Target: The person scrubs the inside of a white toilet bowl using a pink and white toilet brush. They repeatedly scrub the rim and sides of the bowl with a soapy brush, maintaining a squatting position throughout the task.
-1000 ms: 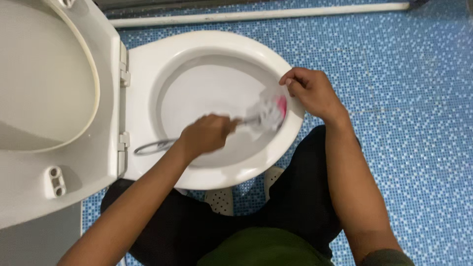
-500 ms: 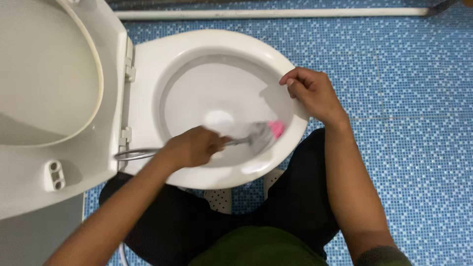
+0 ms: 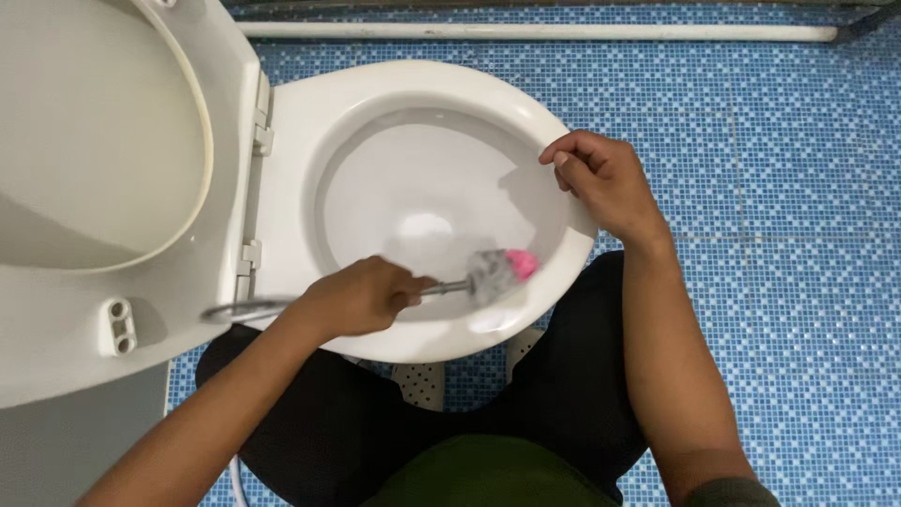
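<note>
bathroom, white toilet [image 3: 310, 122] with raised lid [image 3: 94, 141], blue mosaic floor tiles [image 3: 788, 235]
</note>
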